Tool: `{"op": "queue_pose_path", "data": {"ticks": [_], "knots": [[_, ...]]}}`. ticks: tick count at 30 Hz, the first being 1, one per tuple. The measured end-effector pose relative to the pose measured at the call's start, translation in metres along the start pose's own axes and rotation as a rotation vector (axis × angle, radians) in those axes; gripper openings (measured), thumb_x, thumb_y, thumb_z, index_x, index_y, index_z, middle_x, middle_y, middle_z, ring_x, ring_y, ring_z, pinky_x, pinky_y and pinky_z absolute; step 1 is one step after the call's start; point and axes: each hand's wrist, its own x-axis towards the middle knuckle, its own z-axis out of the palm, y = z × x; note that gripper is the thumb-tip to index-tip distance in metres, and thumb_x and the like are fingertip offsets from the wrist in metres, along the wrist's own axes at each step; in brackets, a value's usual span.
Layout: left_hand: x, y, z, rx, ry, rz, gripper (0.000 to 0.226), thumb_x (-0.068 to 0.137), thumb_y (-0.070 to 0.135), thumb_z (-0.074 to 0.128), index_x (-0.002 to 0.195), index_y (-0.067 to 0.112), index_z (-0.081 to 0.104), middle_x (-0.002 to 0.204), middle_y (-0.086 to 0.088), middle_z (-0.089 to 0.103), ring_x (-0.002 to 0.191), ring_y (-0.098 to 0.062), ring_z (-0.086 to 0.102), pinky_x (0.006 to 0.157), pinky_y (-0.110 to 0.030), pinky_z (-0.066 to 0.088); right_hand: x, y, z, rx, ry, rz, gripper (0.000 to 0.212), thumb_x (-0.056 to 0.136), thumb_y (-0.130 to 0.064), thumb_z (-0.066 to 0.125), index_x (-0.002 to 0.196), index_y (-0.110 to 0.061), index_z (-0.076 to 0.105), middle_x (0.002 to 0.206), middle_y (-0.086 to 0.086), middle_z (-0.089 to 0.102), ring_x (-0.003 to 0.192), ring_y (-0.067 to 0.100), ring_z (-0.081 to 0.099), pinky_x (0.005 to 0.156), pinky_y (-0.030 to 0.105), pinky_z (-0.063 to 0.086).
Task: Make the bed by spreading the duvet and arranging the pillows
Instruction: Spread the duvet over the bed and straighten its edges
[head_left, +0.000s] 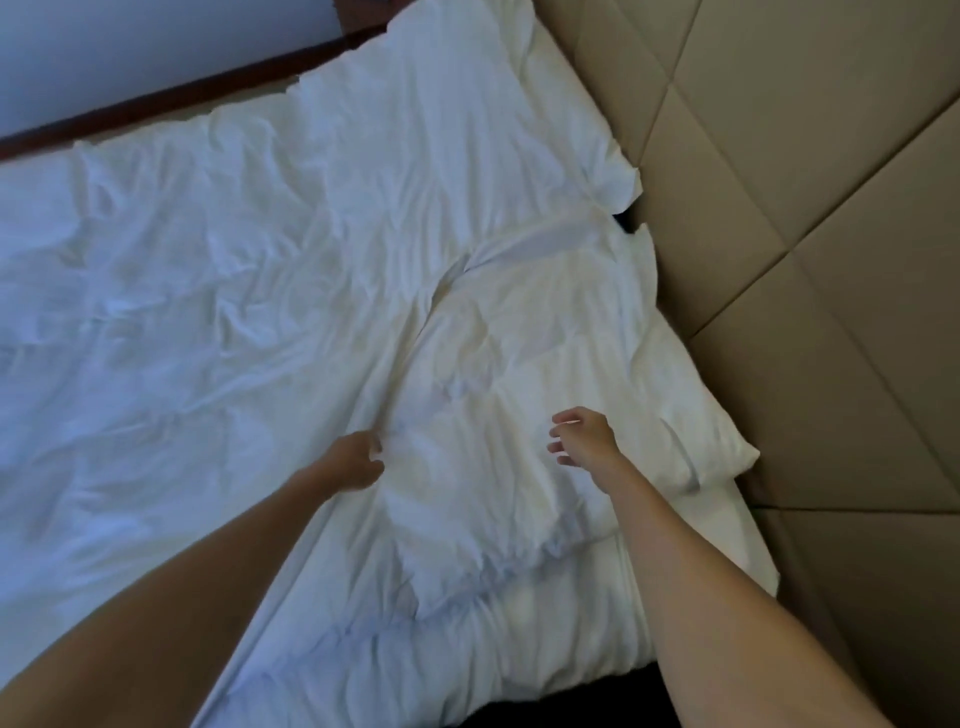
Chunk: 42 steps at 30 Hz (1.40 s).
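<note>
A white duvet (208, 291) lies spread and heavily creased over the bed, covering nearly all of the mattress from the left edge of the view to the padded beige headboard (810, 218) on the right. Two white pillows sit at the head end: the far pillow (467, 88) lies against the headboard near the top of the view, and the near pillow (545, 374) lies on top of the bedding just below it, its right edge reaching toward the headboard. A small dark gap shows between the two pillows at the headboard. The left hand (356, 462) is curled into a loose clench at the left edge of the near pillow, fingers pressed into the fabric; whether it pinches the pillow or the duvet beneath cannot be told. The right hand (584, 436) hovers above the near pillow with fingers spread and relaxed, gripping nothing. Both forearms are bare and reach in from the bottom of the view. A dark wooden trim (171, 98) runs along the far side of the bed below a pale wall (130, 47).
</note>
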Motion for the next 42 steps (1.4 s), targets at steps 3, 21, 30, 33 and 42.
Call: {"op": "queue_pose_path", "data": {"ticks": [3, 21, 30, 33, 42], "knots": [[-0.016, -0.021, -0.001, -0.071, 0.055, -0.040, 0.027, 0.093, 0.014, 0.054, 0.117, 0.006, 0.061, 0.131, -0.013, 0.057, 0.122, -0.029, 0.051, 0.099, -0.029, 0.039, -0.003, 0.002, 0.018, -0.042, -0.044, 0.003, 0.021, 0.093, -0.002, 0.045, 0.103, -0.008, 0.062, 0.090, 0.012, 0.068, 0.067, 0.020, 0.064, 0.063, 0.030, 0.055], [-0.124, -0.247, 0.108, -0.327, 0.032, -0.264, 0.029, 0.096, 0.022, 0.052, 0.119, 0.005, 0.058, 0.128, -0.015, 0.057, 0.115, -0.030, 0.054, 0.091, -0.031, 0.042, -0.094, 0.072, 0.252, -0.200, -0.319, 0.033, 0.010, 0.097, -0.014, 0.053, 0.099, -0.011, 0.062, 0.085, 0.010, 0.067, 0.068, 0.022, 0.065, 0.068, 0.035, 0.058], [-0.178, -0.404, 0.189, -0.586, -0.003, -0.233, 0.026, 0.097, 0.024, 0.050, 0.116, 0.008, 0.058, 0.112, -0.008, 0.055, 0.092, -0.024, 0.054, 0.078, -0.029, 0.041, -0.181, 0.190, 0.476, -0.092, -0.427, 0.283, 0.049, 0.087, -0.046, 0.069, 0.119, -0.011, 0.057, 0.112, 0.009, 0.062, 0.096, 0.020, 0.061, 0.092, 0.041, 0.055], [-0.202, -0.463, 0.212, -0.887, 0.002, -0.323, 0.022, 0.095, 0.024, 0.053, 0.108, 0.008, 0.062, 0.106, -0.010, 0.062, 0.087, -0.023, 0.058, 0.074, -0.029, 0.045, -0.216, 0.221, 0.556, 0.084, -0.457, 0.351, 0.092, 0.059, -0.062, 0.084, 0.133, -0.021, 0.048, 0.124, 0.002, 0.060, 0.106, 0.021, 0.061, 0.092, 0.041, 0.054], [-0.255, -0.571, 0.228, -2.116, -0.255, -0.654, 0.108, 0.070, 0.089, 0.042, 0.141, 0.007, 0.040, 0.131, -0.020, 0.053, 0.117, -0.043, 0.056, 0.089, -0.054, 0.050, -0.298, 0.181, 0.659, 0.214, -0.356, 0.127, 0.067, 0.069, -0.039, 0.084, 0.126, -0.013, 0.060, 0.110, 0.007, 0.072, 0.094, 0.025, 0.072, 0.084, 0.047, 0.059]]}}
